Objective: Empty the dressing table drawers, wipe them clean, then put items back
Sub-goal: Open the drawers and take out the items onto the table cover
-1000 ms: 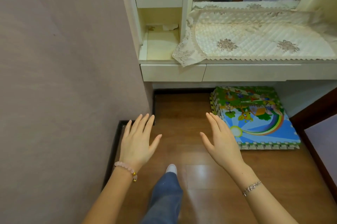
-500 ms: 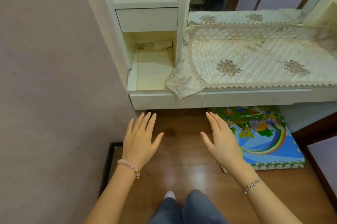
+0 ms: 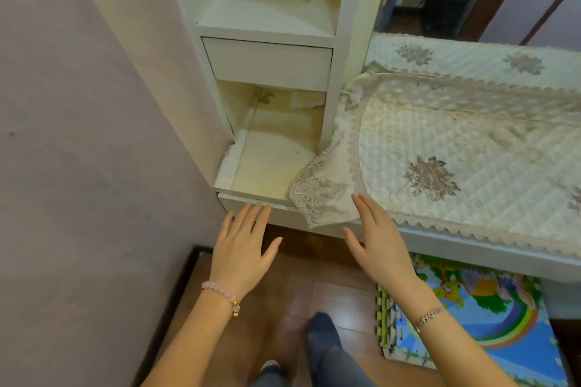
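Standing at the front left corner of the bench [image 3: 267, 166], with both hands reaching forward and holding nothing. Showing the left hand [image 3: 242, 251] spread flat, palm down, fingers straight and a little apart, its fingertips lying over the front of the lower drawer [image 3: 283, 213]; not being able to tell whether touching it or only hovering just before it. Showing the right hand [image 3: 383, 251] also flat, the four fingers pressed together and the thumb held apart, fingertips just beside the lace corner of the cloth [image 3: 440, 141] that is hanging over the front edge of the bench. Finding the lower drawer directly ahead of the left hand, closed, under the front edge at the left corner, its long axis running left to right along that edge, so across the fingers. Judging the left hand as the nearer one, the right hand being toward the drawer's right end, by the hanging lace. Seeing no handle on the drawer front, so probably needing a pull from under its lower lip, and perhaps lifting the lace corner away first. Noting a second, small drawer [image 3: 267, 62], closed, higher up at the back left of the bench, well apart from both hands. Reading no brand, label or writing anywhere; finding only cartoon pictures on the foam mat [image 3: 487, 317] lying on the floor [image 3: 298, 276] under the bench.
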A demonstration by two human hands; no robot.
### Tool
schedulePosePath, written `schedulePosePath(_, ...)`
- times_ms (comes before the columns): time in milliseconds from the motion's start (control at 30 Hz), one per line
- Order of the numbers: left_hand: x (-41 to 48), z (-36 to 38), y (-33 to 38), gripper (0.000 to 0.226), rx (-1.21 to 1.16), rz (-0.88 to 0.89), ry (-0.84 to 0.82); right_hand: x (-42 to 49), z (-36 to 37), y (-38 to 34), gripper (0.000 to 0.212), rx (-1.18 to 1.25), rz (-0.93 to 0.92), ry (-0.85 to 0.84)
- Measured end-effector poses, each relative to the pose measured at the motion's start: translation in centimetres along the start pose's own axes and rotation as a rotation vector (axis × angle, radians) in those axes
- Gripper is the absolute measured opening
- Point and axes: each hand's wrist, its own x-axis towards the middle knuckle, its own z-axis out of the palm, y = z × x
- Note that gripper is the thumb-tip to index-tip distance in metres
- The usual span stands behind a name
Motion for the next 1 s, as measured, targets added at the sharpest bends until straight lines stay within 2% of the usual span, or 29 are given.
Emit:
schedulePosePath(100,1.0,0.9,0.2,0.068,-0.005,-0.053,-0.002,2.8,0.4,1.1,0.060,-0.003,-0.063,-0.025)
schedulePosePath(367,3.3,3.1,-0.5,0.058,-0.102,-0.141,0.031,8.6,2.3,1.9,0.058,-0.041,-0.147,-0.101)
schedulePosePath(400,3.5,3.5,-0.7,0.054,-0.182,-0.186,0.051,9.3,2.7,2.0,0.057,-0.044,-0.156,-0.104)
schedulePosePath(467,3.6,4.3,-0.8,0.043,-0.467,-0.399,0.072,10.7,3.4,2.2,0.057,-0.061,-0.172,-0.124)
schedulePosePath(567,4.1,7.1,-0.4,0.021,-1.112,-0.906,0.088,12.4,4.7,2.7,0.063,-0.080,-0.181,-0.194)
schedulePosePath(600,4.4,8.4,-0.4,0.020,-1.340,-1.063,0.080,12.8,5.2,3.0,0.064,-0.086,-0.181,-0.219)
schedulePosePath(667,5.0,11.1,-0.2,0.038,-1.708,-1.298,0.002,13.3,6.2,3.4,0.064,-0.098,-0.198,-0.265)
schedulePosePath(800,6.6,14.2,0.4,0.056,-2.120,-1.495,-0.071,13.5,7.6,3.8,0.068,-0.124,-0.230,-0.341)
schedulePosePath(1000,8.6,17.3,1.2,0.062,-2.306,-1.600,-0.042,13.3,8.3,4.3,0.064,-0.105,-0.227,-0.325)
